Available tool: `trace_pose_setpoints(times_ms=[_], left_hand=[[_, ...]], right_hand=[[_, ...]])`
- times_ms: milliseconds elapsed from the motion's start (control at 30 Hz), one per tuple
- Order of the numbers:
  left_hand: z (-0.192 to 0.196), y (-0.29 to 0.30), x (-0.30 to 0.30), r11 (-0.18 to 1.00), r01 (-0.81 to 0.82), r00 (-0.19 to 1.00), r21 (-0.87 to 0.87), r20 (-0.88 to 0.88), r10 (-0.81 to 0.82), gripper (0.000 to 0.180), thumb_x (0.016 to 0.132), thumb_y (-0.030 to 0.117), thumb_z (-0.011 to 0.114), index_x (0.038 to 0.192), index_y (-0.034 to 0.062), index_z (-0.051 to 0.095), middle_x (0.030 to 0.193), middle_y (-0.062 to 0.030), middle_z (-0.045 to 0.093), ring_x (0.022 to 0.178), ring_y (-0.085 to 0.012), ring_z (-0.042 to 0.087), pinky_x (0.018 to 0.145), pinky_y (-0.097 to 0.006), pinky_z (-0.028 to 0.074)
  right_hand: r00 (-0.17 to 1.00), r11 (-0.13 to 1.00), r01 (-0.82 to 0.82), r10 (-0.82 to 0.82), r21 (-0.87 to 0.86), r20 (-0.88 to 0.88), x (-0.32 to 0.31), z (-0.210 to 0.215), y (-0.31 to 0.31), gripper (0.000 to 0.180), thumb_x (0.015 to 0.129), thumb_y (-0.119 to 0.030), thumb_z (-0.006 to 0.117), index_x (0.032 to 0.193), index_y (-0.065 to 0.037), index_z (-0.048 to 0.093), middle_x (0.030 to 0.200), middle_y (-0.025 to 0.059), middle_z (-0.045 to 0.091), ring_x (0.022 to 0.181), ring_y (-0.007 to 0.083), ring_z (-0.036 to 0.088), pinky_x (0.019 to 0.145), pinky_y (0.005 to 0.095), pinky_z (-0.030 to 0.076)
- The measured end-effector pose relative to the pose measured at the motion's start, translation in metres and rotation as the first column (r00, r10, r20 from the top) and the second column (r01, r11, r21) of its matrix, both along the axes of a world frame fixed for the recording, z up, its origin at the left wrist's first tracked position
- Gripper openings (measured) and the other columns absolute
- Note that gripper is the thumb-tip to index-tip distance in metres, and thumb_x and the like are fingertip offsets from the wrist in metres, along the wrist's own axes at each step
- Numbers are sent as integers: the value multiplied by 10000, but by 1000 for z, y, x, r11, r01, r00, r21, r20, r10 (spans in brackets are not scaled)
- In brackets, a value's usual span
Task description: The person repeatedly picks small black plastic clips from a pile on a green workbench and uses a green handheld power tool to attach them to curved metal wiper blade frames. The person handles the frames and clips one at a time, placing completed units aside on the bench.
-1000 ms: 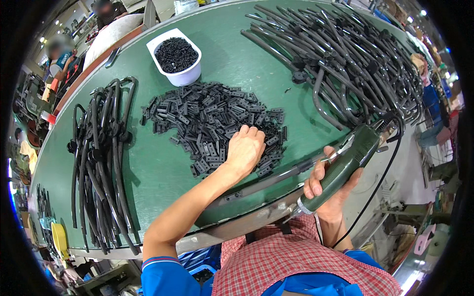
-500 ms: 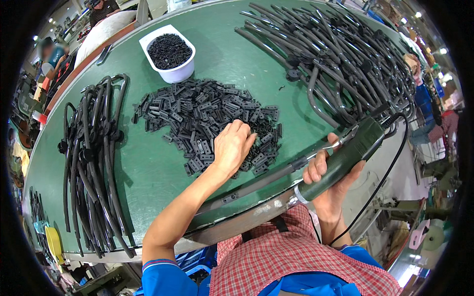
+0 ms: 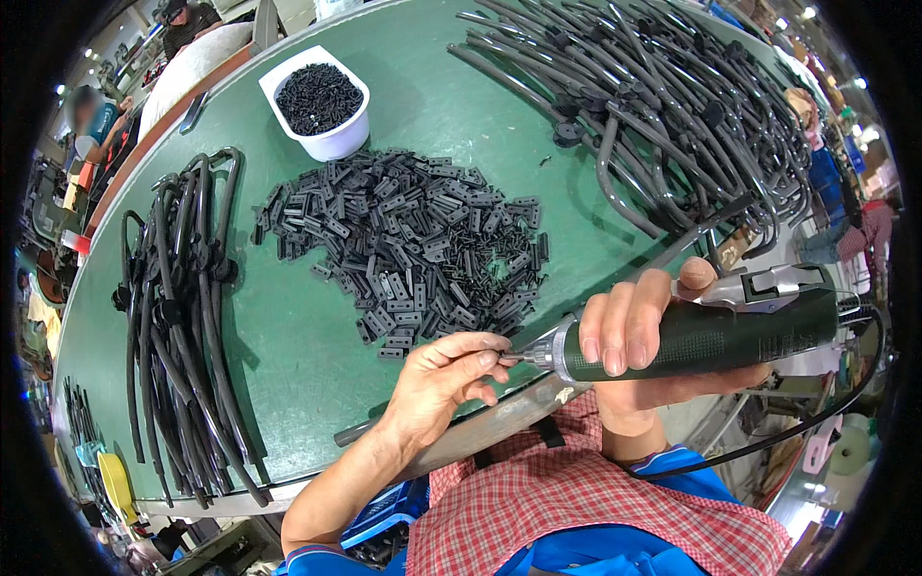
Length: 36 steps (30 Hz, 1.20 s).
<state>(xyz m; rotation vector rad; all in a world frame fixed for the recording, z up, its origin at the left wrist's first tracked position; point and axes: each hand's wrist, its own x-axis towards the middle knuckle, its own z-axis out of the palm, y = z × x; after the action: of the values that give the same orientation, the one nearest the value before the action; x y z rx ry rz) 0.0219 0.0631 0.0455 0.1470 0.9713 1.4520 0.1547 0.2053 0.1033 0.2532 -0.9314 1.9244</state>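
My left hand (image 3: pixel 447 377) has thumb and forefinger pinched at the bit tip of an electric screwdriver (image 3: pixel 744 336). Whatever sits between those fingertips is too small to make out. Wrapped round the screwdriver's dark green body is my right hand (image 3: pixel 629 331), holding it level with the bit pointing left. Beneath the hands a dark tube (image 3: pixel 353 435) lies along the table's near edge, its middle hidden. Just beyond the fingers spreads a pile of black two-holed plastic pieces (image 3: pixel 394 288), with small dark screws (image 3: pixel 492 261) among them at its right side.
A white tub (image 3: pixel 341 146) of small black parts stands behind the pile on the green table (image 3: pixel 298 384). Bent dark tubes (image 3: pixel 178 326) lie at left, and a bigger heap of tubes (image 3: pixel 663 115) at far right. The screwdriver's cord (image 3: pixel 768 444) loops down at right. Other people are at upper left.
My left hand has come from the pile toward me, to the screwdriver's tip. My right hand has swung the screwdriver level, its bit now toward the left hand.
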Motion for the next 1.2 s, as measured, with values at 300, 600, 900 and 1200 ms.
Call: trace_pose_setpoints(times_ms=[300,600,900,1200], left_hand=[[1,2,6,989,95,986,115,126,-109,202,906,101,605,1080,-1,621,925,-132,659,759,-160,642,581,-274,548],[23,-46,-35,991,137,-350,13,-935,60,488,737,232,748,1171,56,608,962,-112,626,875,-281,585,745,-372,472],[-53,-68,-28,995,96,-286,-22,-958,6,325,760,145,700,1060,44,627,884,-63,590,823,-246,574,714,-345,496],[-64,-66,-36,997,71,-214,25,-976,40,300,760,179,700,1025,46,650,867,-68,605,779,-250,595,669,-355,498]], right_hand=[[996,998,-21,16,-56,-92,16,1,6,928,729,-798,512,1335,-99,443,698,63,539,589,207,530,587,370,440],[984,976,-110,80,-190,-159,21,-6,13,849,803,-709,527,1349,-68,422,711,57,495,610,204,497,591,356,401],[989,988,-145,146,-50,25,-13,-18,-29,961,692,-793,568,1327,-80,457,727,78,564,620,220,553,585,375,439],[948,911,-206,95,357,305,-55,-16,-63,453,900,-307,607,1232,-55,430,752,107,568,687,239,559,666,406,471]])
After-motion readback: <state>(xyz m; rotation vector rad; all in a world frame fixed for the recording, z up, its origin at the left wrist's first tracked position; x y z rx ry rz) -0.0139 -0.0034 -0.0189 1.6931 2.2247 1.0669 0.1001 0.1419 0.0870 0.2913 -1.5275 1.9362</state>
